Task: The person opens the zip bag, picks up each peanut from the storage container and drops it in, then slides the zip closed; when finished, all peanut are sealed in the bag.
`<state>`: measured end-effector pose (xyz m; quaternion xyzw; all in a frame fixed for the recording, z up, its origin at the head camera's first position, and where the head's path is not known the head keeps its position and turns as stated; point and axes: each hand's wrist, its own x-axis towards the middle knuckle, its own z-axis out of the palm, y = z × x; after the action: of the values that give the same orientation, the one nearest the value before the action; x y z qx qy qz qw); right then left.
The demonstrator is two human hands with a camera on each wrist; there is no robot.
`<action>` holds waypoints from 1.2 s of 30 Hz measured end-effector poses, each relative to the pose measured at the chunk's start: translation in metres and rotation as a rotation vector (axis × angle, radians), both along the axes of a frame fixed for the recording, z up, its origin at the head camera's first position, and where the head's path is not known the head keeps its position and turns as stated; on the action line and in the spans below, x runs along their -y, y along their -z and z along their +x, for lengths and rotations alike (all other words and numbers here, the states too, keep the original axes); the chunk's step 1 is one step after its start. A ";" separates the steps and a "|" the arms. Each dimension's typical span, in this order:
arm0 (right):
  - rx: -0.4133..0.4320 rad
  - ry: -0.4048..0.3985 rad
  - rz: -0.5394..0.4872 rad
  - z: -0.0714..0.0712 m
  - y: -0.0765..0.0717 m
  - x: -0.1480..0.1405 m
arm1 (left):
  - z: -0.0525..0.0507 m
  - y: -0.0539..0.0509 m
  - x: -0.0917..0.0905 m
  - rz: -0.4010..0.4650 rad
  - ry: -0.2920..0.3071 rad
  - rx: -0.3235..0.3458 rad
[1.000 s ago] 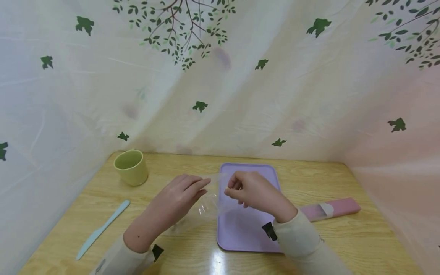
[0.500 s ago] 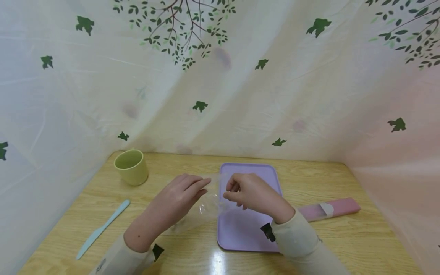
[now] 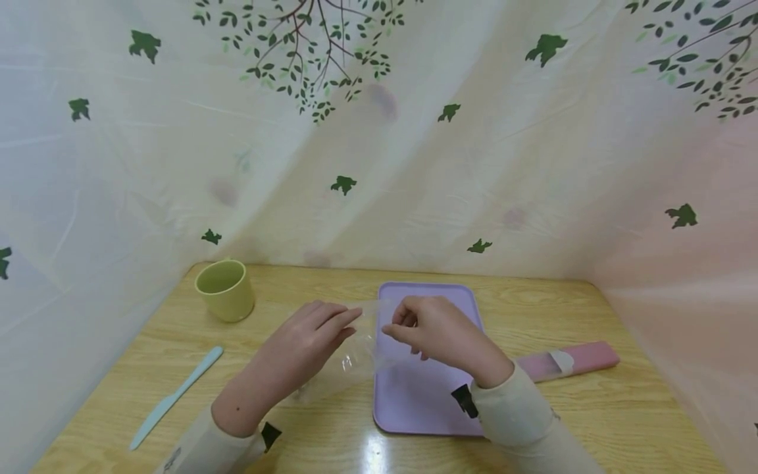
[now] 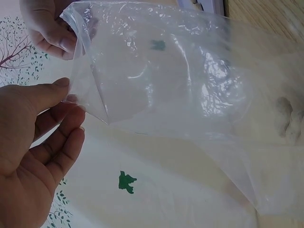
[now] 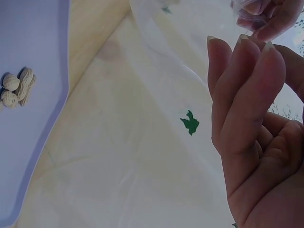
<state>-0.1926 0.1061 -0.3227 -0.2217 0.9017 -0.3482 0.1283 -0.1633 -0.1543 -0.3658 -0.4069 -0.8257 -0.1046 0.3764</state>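
A clear plastic bag (image 3: pixel 349 359) is stretched between my two hands over the table and the tray's left edge. My left hand (image 3: pixel 308 339) pinches one side of its mouth between thumb and fingers, as the left wrist view shows. With bent fingers, my right hand (image 3: pixel 444 336) pinches the opposite side of the bag's mouth. Through the far end of the bag in the left wrist view shows a peanut-like shape (image 4: pixel 284 114); whether it lies inside or behind, I cannot tell. Several peanuts (image 5: pixel 26 85) lie on the purple tray (image 3: pixel 408 408), hidden by my right arm in the head view.
A green mug (image 3: pixel 231 293) stands at the back left of the wooden table (image 3: pixel 314 434). In front of it lies a light-blue plastic knife (image 3: pixel 177 394). Right of the tray is a long pink case (image 3: pixel 592 355), partly behind my right arm. A leaf-printed curtain (image 3: pixel 391 217) hangs behind.
My right hand shifts very slightly at the bag's mouth, while the left hand keeps its place. The other things stay where they were.
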 end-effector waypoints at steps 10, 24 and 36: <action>0.015 0.075 -0.016 -0.010 -0.003 -0.013 | 0.000 -0.001 0.000 0.001 -0.001 0.002; 0.068 0.230 -0.089 -0.068 0.038 -0.030 | 0.001 -0.001 0.002 -0.004 -0.009 0.015; 0.189 0.184 0.043 -0.091 0.076 -0.030 | 0.000 -0.003 0.001 0.004 0.012 -0.024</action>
<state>-0.2841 0.1362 -0.3988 -0.1015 0.9094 -0.3583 0.1852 -0.1634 -0.1553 -0.3631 -0.4122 -0.8186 -0.1034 0.3865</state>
